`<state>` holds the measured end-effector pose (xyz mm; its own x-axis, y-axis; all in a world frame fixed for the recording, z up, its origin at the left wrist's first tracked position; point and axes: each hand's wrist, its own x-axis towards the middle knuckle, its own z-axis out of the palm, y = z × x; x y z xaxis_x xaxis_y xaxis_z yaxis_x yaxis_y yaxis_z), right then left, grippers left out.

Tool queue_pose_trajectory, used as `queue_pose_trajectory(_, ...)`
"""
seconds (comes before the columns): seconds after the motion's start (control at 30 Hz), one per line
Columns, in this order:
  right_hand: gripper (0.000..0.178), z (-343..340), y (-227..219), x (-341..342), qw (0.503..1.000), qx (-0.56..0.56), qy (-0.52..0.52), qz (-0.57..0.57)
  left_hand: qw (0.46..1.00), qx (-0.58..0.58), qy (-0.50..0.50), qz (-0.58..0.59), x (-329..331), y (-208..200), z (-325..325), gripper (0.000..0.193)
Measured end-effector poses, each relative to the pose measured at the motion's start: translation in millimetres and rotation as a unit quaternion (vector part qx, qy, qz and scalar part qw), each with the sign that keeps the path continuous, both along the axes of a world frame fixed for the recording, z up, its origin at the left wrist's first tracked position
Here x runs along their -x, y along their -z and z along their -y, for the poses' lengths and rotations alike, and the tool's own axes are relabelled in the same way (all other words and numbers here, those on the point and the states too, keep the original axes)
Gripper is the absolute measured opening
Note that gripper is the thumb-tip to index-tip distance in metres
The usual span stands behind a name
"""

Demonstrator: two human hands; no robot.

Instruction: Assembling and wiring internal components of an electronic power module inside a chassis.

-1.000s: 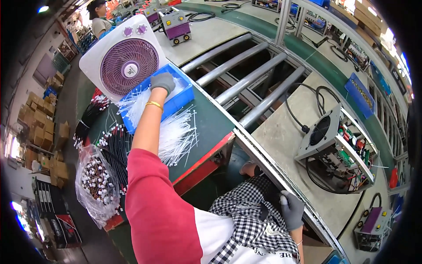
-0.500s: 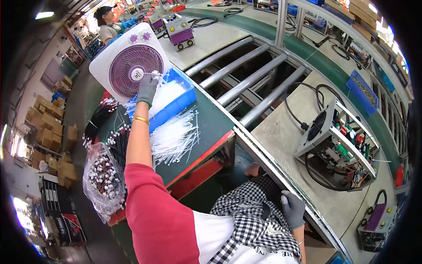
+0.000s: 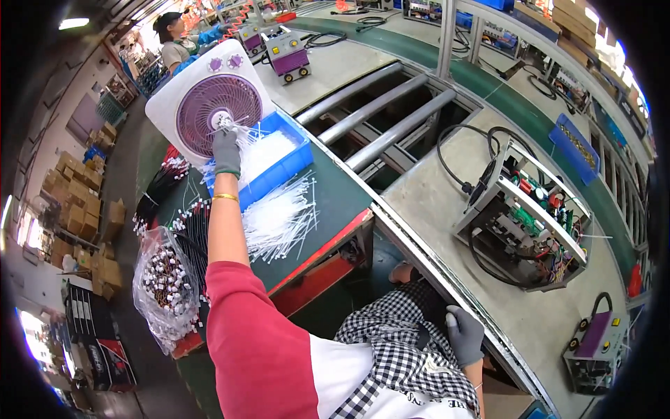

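Note:
My left hand (image 3: 227,150), in a grey glove, reaches out over a blue bin (image 3: 279,164) of white cable ties (image 3: 269,148). Its fingers are closed on a few cable ties (image 3: 241,133), in front of the purple grille of a white fan (image 3: 209,101). More loose ties (image 3: 283,220) lie fanned out on the green tabletop beside the bin. My right hand (image 3: 465,335), also gloved, is low by my checked apron, next to the metal rail. Its fingers are curled, and whatever they may hold is hidden.
A bag of white connectors (image 3: 166,283) and dark wire bundles (image 3: 190,234) lie left of my arm. Metal rollers (image 3: 380,112) lie beyond the table. An open-framed machine (image 3: 527,216) with cables sits on a board at right. A co-worker (image 3: 174,42) stands at far left.
My left hand has shifted slightly left and down with the ties, closer to the fan's centre. The board with the open-framed machine has slid left along the line, covering a roller.

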<state>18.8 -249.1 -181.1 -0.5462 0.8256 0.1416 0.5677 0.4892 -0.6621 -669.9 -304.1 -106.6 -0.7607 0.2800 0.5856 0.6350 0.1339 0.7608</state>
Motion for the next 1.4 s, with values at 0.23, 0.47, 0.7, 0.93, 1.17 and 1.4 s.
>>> queue_pose_trajectory(0.23,0.018,-2,4,4,1.000,0.018,-0.018,0.011,0.973,-0.029,0.226,0.034,66,41,12,0.017)
queue_pose_trajectory(0.47,0.019,0,0,9,1.000,0.017,-0.014,0.016,0.914,-0.123,0.277,0.268,13,19,-10,0.013)
queue_pose_trajectory(0.7,0.019,3,2,6,0.999,0.004,-0.027,0.022,0.896,-0.258,0.264,0.249,11,-24,-9,0.024)
queue_pose_trajectory(0.93,0.018,2,6,7,0.999,-0.011,-0.034,0.006,0.933,-0.236,0.220,0.158,40,-80,2,0.026)
queue_pose_trajectory(1.17,0.018,2,12,9,0.999,-0.019,-0.041,-0.012,0.899,-0.355,0.182,0.180,32,-113,-1,0.015)
queue_pose_trajectory(1.4,0.017,7,14,1,0.999,-0.028,-0.033,-0.013,0.945,-0.267,0.124,0.140,16,-65,-1,0.032)
